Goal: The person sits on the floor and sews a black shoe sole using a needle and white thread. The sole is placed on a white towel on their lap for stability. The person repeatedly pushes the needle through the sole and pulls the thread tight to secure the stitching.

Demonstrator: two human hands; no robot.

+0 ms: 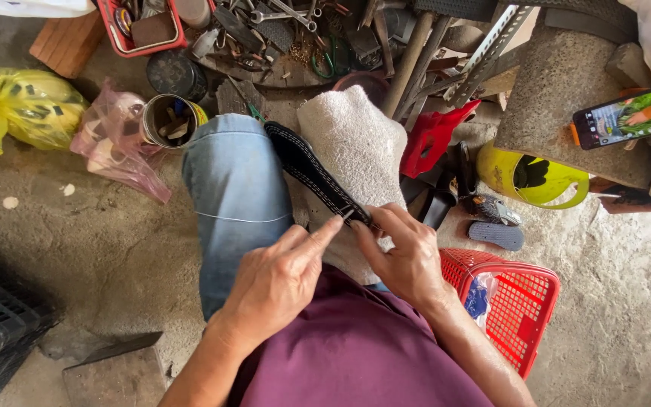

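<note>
Black stitched shoe sole (310, 172), laid on a towel-covered knee (356, 143), is pinched at its near end by left hand (276, 283) & right hand (408, 260); judged light, flexible, best gripped at edges.

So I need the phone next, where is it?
In the head view, the phone lies at far right on a stone block, above the yellow cup.

Black white-stitched strap (312, 172) across lap
</note>
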